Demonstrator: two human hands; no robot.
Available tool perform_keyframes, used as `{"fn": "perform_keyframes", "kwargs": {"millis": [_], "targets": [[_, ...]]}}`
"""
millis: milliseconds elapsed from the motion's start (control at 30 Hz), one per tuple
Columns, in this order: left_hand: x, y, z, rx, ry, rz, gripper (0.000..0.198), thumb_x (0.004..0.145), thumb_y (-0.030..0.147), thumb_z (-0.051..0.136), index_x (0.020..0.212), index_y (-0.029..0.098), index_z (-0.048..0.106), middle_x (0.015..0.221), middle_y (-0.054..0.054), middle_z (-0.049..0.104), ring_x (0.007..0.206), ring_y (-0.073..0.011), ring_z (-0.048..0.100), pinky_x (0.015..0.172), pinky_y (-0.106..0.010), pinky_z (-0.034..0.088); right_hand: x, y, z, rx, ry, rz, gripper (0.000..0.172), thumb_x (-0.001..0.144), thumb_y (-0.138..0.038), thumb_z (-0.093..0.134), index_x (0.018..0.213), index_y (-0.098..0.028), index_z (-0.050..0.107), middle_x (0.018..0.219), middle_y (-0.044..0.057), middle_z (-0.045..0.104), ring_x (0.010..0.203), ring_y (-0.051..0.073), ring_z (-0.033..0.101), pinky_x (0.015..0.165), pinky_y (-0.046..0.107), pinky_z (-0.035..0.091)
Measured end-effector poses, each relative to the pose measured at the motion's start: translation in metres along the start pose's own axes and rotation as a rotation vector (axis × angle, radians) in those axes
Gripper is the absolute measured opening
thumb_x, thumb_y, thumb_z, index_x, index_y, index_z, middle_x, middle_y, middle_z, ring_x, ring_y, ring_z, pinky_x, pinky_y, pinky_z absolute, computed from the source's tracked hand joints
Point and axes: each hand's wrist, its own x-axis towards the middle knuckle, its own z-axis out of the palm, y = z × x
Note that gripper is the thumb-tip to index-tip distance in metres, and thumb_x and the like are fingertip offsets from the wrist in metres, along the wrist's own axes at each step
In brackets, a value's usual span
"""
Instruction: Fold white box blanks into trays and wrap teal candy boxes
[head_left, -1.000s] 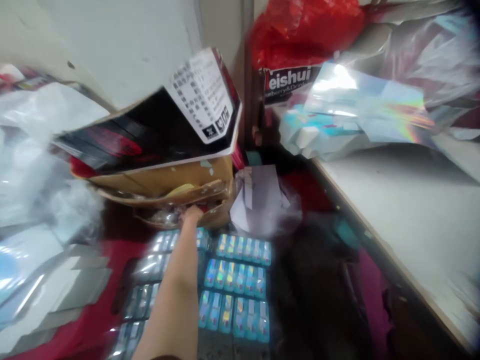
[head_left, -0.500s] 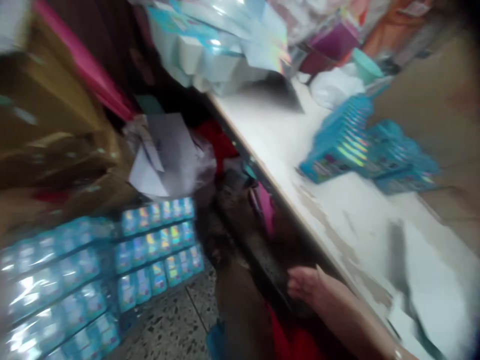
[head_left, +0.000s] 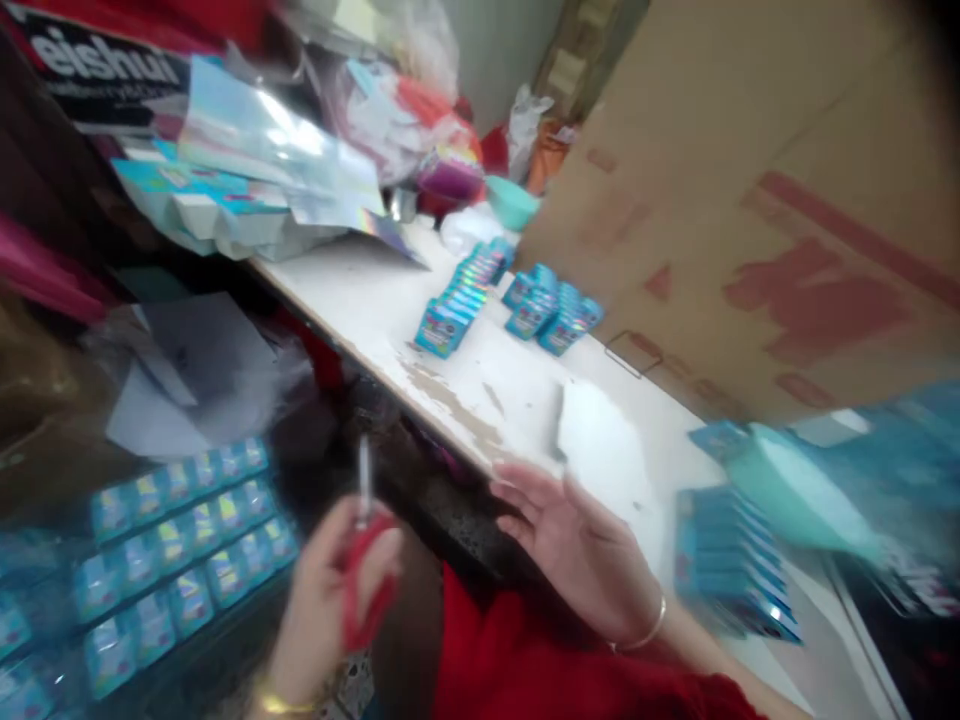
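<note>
Red-handled scissors (head_left: 366,580) are gripped in my left hand (head_left: 319,590), their metal blades pointing up and away from me. My right hand (head_left: 574,550) is held over the near edge of the white table (head_left: 360,290), fingers spread and nothing in it. A bracelet circles each wrist. Rows of small blue packs (head_left: 180,560) in clear wrap lie at the lower left, beside my left hand. On the table beyond my hands stand a row of blue boxes (head_left: 450,315) and a smaller group of them (head_left: 555,310). Motion blurs the picture.
A large cardboard box (head_left: 712,200) rises behind the table. At the right are more stacked blue boxes (head_left: 731,560) and a mint-green bowl (head_left: 802,485). Shiny sheets (head_left: 277,150) lie over cartons at the far left end, near plastic bags and another green bowl (head_left: 512,200).
The view has swung to the right. My left hand with the scissors has come into view, and my right hand now shows more fully, with its fingers spread.
</note>
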Motion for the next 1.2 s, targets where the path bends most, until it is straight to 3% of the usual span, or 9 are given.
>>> {"fn": "perform_keyframes", "kwargs": {"millis": [67,133,233,300,433,533,767,1200], "targets": [[-0.015,0.026,0.052,-0.029,-0.111,0.081,0.026,0.085,0.041,0.055,0.103,0.022,0.050,0.076,0.000,0.065,0.061,-0.0136,0.062,0.057,-0.024,0.052,-0.031,-0.016,-0.010,0.012,0.007,-0.092,0.042,0.091,-0.051,0.041,0.112,-0.023,0.065,0.135,0.004,0.051,0.129,0.022,0.037,0.102,0.038,0.033],[-0.030,0.052,0.100,0.042,-0.219,0.217,0.029,0.086,0.035,0.055,0.111,0.025,0.048,0.093,-0.003,0.067,0.079,-0.0159,0.065,0.073,-0.027,0.053,-0.061,-0.030,-0.023,0.041,0.028,-0.187,0.045,0.091,-0.054,0.038,0.114,-0.025,0.064,0.139,0.001,0.047,0.134,0.021,0.029,0.108,0.040,0.027],[-0.051,0.080,0.153,0.203,-0.362,0.414,0.036,0.088,0.029,0.050,0.123,0.025,0.042,0.119,-0.008,0.059,0.107,-0.0186,0.058,0.094,-0.031,0.045,-0.104,-0.047,-0.049,0.102,0.058,-0.316,0.047,0.091,-0.057,0.036,0.117,-0.028,0.062,0.142,-0.001,0.043,0.138,0.019,0.024,0.113,0.041,0.019],[-0.065,0.091,0.180,0.291,-0.420,0.454,0.034,0.089,0.029,0.048,0.122,0.024,0.042,0.112,-0.008,0.061,0.101,-0.0183,0.060,0.088,-0.029,0.047,-0.128,-0.054,-0.067,0.133,0.065,-0.373,0.048,0.091,-0.057,0.034,0.118,-0.028,0.061,0.143,-0.002,0.042,0.139,0.019,0.022,0.114,0.042,0.016],[-0.092,0.104,0.223,0.442,-0.460,0.452,0.023,0.089,0.033,0.048,0.111,0.026,0.046,0.079,-0.001,0.065,0.069,-0.0175,0.064,0.059,-0.025,0.046,-0.164,-0.059,-0.099,0.176,0.062,-0.431,0.050,0.093,-0.057,0.029,0.119,-0.029,0.060,0.143,-0.002,0.042,0.140,0.018,0.020,0.115,0.042,0.012],[-0.108,0.110,0.248,0.528,-0.493,0.488,0.020,0.090,0.032,0.046,0.109,0.026,0.046,0.079,-0.001,0.066,0.067,-0.0182,0.064,0.054,-0.024,0.041,-0.180,-0.058,-0.117,0.222,0.046,-0.429,0.052,0.093,-0.057,0.026,0.122,-0.027,0.058,0.144,-0.001,0.041,0.139,0.018,0.021,0.115,0.041,0.014],[-0.129,0.110,0.271,0.619,-0.520,0.444,0.011,0.091,0.030,0.043,0.100,0.026,0.047,0.081,-0.001,0.067,0.068,-0.0184,0.065,0.058,-0.025,0.040,-0.195,-0.048,-0.141,0.306,-0.010,-0.325,0.056,0.091,-0.062,0.025,0.122,-0.029,0.059,0.143,-0.003,0.042,0.138,0.020,0.025,0.115,0.040,0.018],[-0.146,0.107,0.257,0.648,-0.480,0.353,0.010,0.092,0.030,0.040,0.099,0.025,0.045,0.073,0.000,0.064,0.058,-0.0168,0.059,0.053,-0.026,0.033,-0.196,-0.033,-0.140,0.296,-0.034,-0.249,0.055,0.090,-0.063,0.027,0.120,-0.030,0.059,0.140,-0.001,0.046,0.137,0.023,0.028,0.114,0.045,0.019]]}}
